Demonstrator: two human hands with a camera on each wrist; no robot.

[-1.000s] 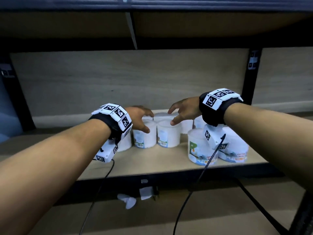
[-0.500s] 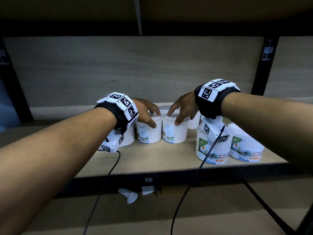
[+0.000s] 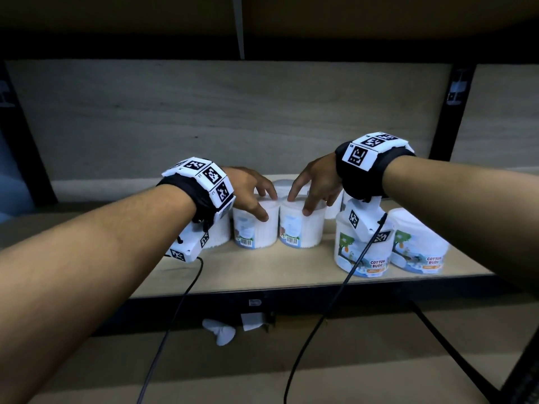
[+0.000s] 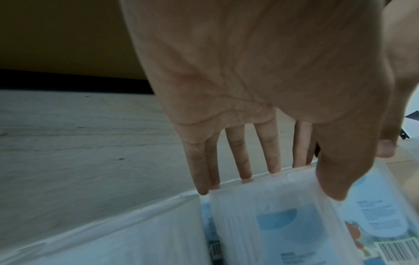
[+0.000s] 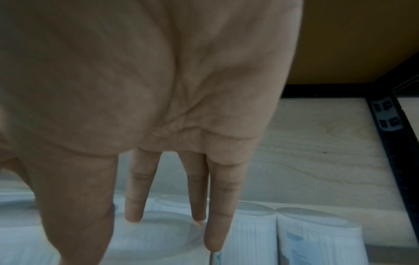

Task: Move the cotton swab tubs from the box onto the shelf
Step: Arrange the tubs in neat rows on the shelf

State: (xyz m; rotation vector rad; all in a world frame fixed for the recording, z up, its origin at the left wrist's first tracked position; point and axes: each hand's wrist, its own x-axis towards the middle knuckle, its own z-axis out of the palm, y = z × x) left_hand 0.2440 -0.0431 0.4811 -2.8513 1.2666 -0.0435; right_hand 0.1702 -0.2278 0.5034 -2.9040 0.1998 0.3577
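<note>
Two small white cotton swab tubs stand side by side on the wooden shelf. My left hand grips the left tub from above, fingers over the far rim, thumb on the near side. In the left wrist view my left hand spans that tub the same way. My right hand holds the right tub likewise. The right wrist view shows the right hand straddling the tub's lid. The box is out of view.
Two larger tubs labelled COTTON BUDS stand at the shelf's front right. More white tubs sit behind, and one is left of my wrist. A black upright bounds the right. Paper scraps lie below.
Both hands came down from just above the two small tubs and closed over their tops. The head camera has moved closer and lower.
</note>
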